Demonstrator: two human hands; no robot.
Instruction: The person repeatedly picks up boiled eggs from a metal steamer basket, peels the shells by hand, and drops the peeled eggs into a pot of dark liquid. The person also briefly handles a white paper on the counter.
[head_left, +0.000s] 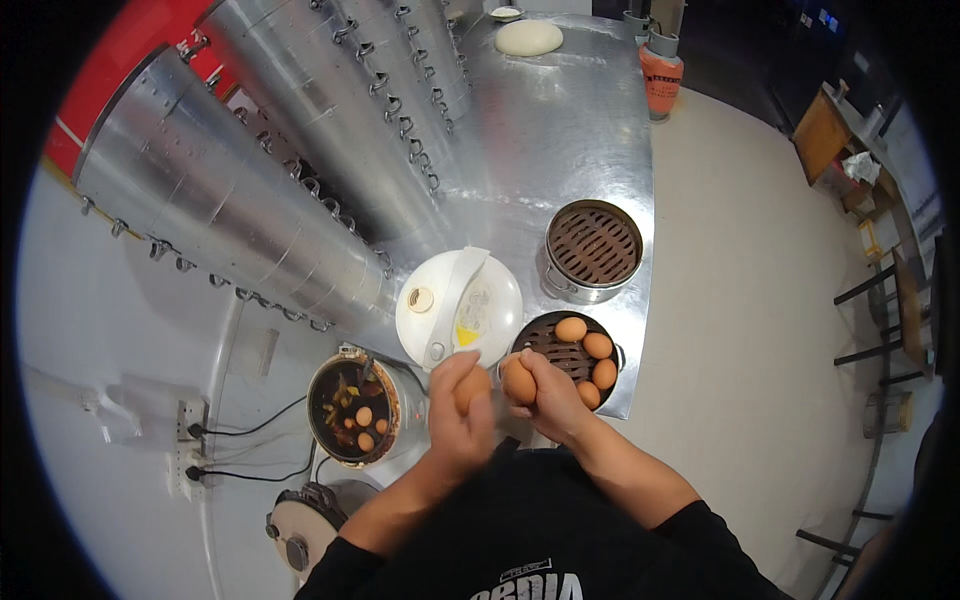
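Note:
A brown egg (472, 386) is held in my left hand (457, 420), which looks slightly blurred. My right hand (551, 397) grips another brown egg (519, 381), close beside the first. Just beyond my right hand, several brown eggs (598, 345) rest on the slatted rack of a round metal steamer basket (566, 356). A white appliance lid (420, 322) lies in front of my left hand. To the left, an open pot (396, 397) contains dark liquid with eggs (364, 415) and leaf-like pieces.
A slatted steamer basket (592, 244) stands farther along the steel table (555, 135). Tall stacks of metal steamers (225, 180) rise at left. Dough (529, 37) lies at the far end. Power cords (255, 433) run from wall sockets; another cooker (304, 529) stands lower left.

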